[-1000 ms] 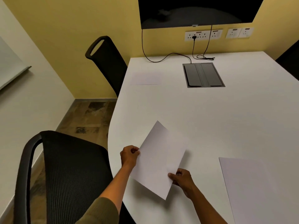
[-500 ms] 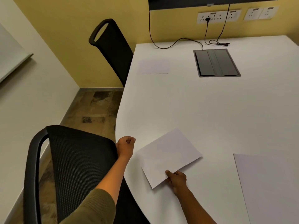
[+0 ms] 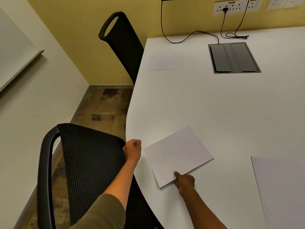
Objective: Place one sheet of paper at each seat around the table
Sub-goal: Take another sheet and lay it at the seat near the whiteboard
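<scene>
1. A right hand (image 3: 184, 180) pinches the near edge of a sheet (image 3: 177, 155), holding it flat near the table's (image 3: 198, 104) left edge, in front of a chair (image 3: 85, 162).
2. The left hand (image 3: 132, 148), loosely fisted and empty, rests at that edge.
3. Another sheet (image 3: 165, 62) already marks the far seat.

cable box (image 3: 234, 57) | wall sockets (image 3: 237, 5) | black cable (image 3: 189, 36) | whiteboard (image 3: 14, 52)

No text, label, brand or number can be read: the sheets (image 3: 178, 154) look blank, and the wall sockets (image 3: 237, 6) show no legible marks.
</scene>
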### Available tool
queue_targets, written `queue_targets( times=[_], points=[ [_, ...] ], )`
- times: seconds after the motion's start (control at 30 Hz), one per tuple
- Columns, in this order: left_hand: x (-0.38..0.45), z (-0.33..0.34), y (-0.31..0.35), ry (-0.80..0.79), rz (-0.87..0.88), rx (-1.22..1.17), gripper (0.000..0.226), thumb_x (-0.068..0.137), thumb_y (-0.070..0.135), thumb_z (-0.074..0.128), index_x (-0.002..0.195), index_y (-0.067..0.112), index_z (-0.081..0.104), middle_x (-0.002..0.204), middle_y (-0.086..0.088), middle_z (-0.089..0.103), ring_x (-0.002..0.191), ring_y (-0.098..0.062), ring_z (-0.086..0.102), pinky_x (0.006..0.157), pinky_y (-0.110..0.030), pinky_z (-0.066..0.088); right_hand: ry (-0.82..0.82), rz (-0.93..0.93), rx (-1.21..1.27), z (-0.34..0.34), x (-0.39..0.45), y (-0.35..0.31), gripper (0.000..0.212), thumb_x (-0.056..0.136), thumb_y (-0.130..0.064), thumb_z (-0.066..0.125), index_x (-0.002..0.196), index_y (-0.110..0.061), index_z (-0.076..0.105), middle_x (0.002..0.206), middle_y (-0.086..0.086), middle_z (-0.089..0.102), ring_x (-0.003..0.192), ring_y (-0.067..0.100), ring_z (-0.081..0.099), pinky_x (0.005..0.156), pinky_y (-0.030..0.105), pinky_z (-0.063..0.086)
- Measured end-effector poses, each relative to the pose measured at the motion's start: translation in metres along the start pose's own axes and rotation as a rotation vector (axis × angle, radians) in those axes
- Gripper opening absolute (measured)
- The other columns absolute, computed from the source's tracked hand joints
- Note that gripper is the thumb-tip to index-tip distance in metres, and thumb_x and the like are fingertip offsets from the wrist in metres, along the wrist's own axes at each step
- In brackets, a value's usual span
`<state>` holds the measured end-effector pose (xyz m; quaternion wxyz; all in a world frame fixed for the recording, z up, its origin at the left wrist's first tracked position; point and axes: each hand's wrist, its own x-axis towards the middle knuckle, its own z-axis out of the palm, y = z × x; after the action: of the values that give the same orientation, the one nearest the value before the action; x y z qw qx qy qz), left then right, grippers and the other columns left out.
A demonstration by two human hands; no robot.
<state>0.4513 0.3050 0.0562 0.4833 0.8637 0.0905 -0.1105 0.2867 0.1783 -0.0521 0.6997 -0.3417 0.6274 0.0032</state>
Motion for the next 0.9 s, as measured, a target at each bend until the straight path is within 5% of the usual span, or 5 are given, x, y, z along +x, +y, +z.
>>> queue_targets(
  times=[0.37,0.47,0.67,0.77,0.9],
  points=[
    [-0.004,0.006,-0.008,-0.034,0.007,0.023,0.032,0.092,0.007,0.058,0.064,0.020,0.056,0.070,0.001,0.057,0.073,-0.015,0.053,0.065,-0.019,0.045,0.061,-0.120,-0.288,-0.013,-0.011,-0.005,0.036,0.085,-0.018,0.072,0.056,-0.002,0.057,0.063,0.017,0.062,0.064,0.035,0.064,0.066,0.042,0.053],
    [-0.006,0.006,-0.011,-0.073,0.060,0.093,0.012,0.094,0.012,0.058,0.091,0.009,0.070,0.093,-0.008,0.067,0.084,-0.018,0.060,0.075,-0.027,0.049,0.036,-0.146,-0.387,-0.017,-0.016,-0.010,0.030,0.088,-0.020,0.066,0.070,0.003,0.066,0.065,0.017,0.067,0.055,0.029,0.061,0.053,0.032,0.049],
    [-0.012,0.000,-0.016,-0.155,0.219,0.431,0.039,0.097,0.025,0.055,0.131,0.007,0.054,0.131,-0.012,0.057,0.123,-0.026,0.052,0.098,-0.036,0.047,0.134,-0.544,-0.958,-0.021,-0.024,-0.019,0.020,0.093,-0.026,0.056,0.108,-0.015,0.064,0.114,0.006,0.063,0.108,0.025,0.060,0.081,0.027,0.045],
    [-0.013,-0.006,-0.021,-0.231,0.275,0.792,0.053,0.098,0.036,0.048,0.143,0.010,0.038,0.147,-0.011,0.043,0.137,-0.027,0.038,0.108,-0.041,0.039,0.059,-0.816,-1.294,-0.022,-0.020,-0.020,0.040,0.095,-0.029,0.054,0.135,-0.024,0.050,0.142,0.002,0.043,0.129,0.021,0.043,0.101,0.029,0.041],
    [-0.018,-0.010,-0.028,-0.348,0.193,1.039,0.070,0.099,0.042,0.044,0.154,0.014,0.011,0.163,-0.012,0.008,0.151,-0.029,0.006,0.120,-0.050,0.018,-0.066,-0.880,-1.574,-0.022,-0.008,-0.019,0.060,0.097,-0.032,0.050,0.152,-0.033,0.026,0.166,0.002,-0.002,0.153,0.024,0.002,0.122,0.040,0.011]
  ],
)
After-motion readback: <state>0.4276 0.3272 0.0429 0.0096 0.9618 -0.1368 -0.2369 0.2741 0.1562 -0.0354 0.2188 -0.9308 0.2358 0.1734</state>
